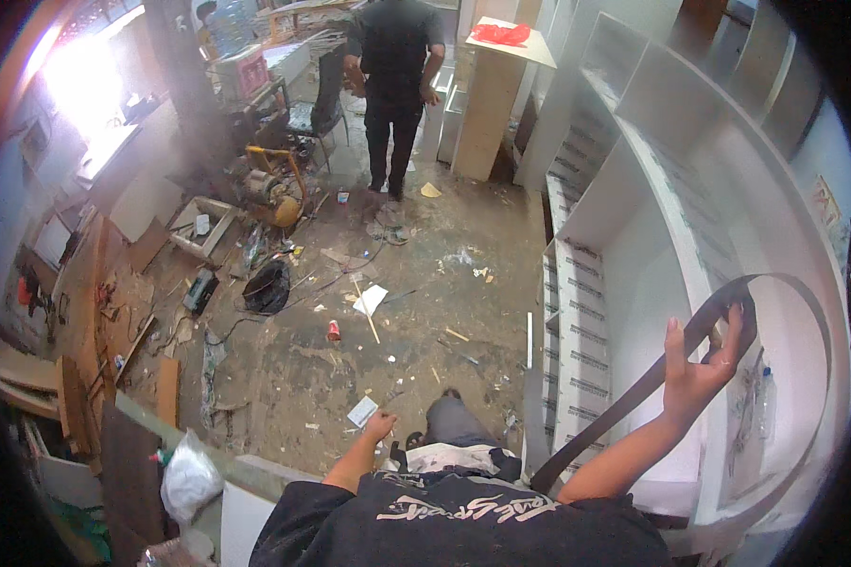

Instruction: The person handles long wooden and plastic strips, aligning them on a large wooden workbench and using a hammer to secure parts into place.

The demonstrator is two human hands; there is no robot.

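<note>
My right hand (698, 376) is raised at the right, its fingers curled around a long, flat grey strip (624, 404). One end of the strip runs down toward my body. The rest bends over the hand in a wide loop (827, 364) and drops along the white cabinet. Low in the middle, my left hand (380, 425) has its fingers drawn together; whatever they may hold is too small to make out. A white card (361, 411) appears just beside that hand. The white shelved cabinet (633, 203) stands along my right side.
A person in dark clothes (392, 85) stands at the far side. An air compressor (274, 194), a black bag (268, 286), a wooden box (205, 231) and scraps litter the floor. Boards (168, 389) and a white plastic bag (191, 484) are at left. A clear bottle (766, 402) is at right.
</note>
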